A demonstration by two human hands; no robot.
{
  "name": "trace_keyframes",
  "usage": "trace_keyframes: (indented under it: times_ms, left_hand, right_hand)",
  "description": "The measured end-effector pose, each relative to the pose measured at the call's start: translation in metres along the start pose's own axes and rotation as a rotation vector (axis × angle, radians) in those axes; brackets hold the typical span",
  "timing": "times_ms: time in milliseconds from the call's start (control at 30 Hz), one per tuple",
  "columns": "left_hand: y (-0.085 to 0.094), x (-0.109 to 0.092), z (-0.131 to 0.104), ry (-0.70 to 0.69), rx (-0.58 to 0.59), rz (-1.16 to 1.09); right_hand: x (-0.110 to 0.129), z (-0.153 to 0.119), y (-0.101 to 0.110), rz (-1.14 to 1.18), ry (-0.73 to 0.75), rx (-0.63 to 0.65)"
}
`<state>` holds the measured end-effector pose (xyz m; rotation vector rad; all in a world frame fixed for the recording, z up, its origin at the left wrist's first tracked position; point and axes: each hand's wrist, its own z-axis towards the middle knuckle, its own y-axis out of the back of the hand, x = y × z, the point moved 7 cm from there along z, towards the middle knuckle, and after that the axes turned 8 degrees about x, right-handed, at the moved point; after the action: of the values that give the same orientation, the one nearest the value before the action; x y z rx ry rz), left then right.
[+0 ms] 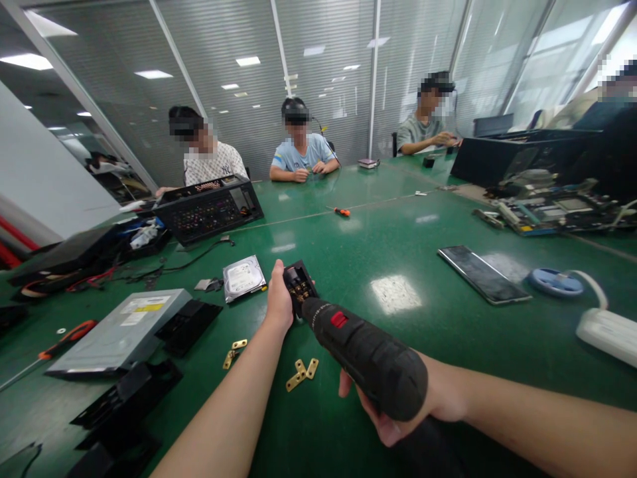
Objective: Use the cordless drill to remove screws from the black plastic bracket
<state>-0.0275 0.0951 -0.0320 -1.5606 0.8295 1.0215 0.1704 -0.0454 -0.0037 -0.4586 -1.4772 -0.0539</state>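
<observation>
My left hand is closed around a small black box-like part with brass-coloured pieces inside; its exact kind is unclear. In my right hand is a black cordless drill with a red switch on top, gripped by its handle. The drill's front end points into the black part, and the tip is hard to make out there. Below them on the green table lie several small brass plates with holes. More brass plates lie beside my left forearm. A hard drive rests left of my left hand.
An optical drive, an orange-handled screwdriver and black plastic parts lie at left. A computer case stands beyond. At right are a smartphone, a white power strip and circuit boards. Several people sit around the table.
</observation>
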Motion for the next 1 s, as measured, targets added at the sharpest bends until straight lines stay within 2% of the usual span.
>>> trace_keyframes:
  times_ms: [133,267,367,700,1000]
  left_hand:
    - [0.0,-0.001,0.0,0.002,-0.007,0.0]
    - [-0.001,-0.003,-0.001,-0.005,-0.007,0.019]
    - [-0.001,-0.004,-0.001,-0.002,-0.019,0.018]
    - [0.002,0.001,0.003,0.002,-0.011,-0.013]
    - [0.001,-0.001,0.0,0.002,-0.021,-0.02]
  right_hand:
    - [-0.01,0.002,0.006,-0.013,0.022,-0.01]
    - [-0.033,0.005,0.011,-0.002,-0.043,0.065]
    - [-0.043,0.006,0.018,-0.034,-0.033,0.062]
    - [-0.034,0.008,0.018,-0.031,0.033,0.067]
    - [-0.045,0.003,0.017,0.099,0.025,0.034]
